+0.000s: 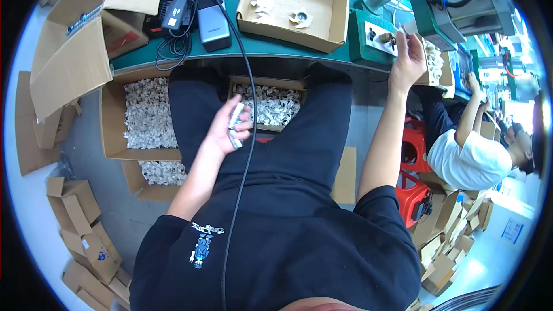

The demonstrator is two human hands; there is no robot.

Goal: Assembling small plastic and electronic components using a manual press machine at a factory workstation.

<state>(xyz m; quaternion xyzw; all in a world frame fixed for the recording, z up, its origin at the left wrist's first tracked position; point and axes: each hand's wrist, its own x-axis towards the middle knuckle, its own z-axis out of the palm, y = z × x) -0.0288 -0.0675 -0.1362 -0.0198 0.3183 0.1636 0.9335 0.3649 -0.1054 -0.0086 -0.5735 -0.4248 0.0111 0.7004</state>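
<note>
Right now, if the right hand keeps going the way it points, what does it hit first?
Likely the green press fixture: the right hand, pinching a small part, points at its white plate with the brass fitting. Depth is unclear, and it may already touch.

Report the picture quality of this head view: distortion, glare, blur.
Head view: strong fisheye, the green bench edge bows and black corners ring the frame; bright overexposed glare at the right rim behind the co-worker; centre is sharp, the left hand with its small metal parts reads clearly; the right hand at the green machine is slightly soft.
</note>
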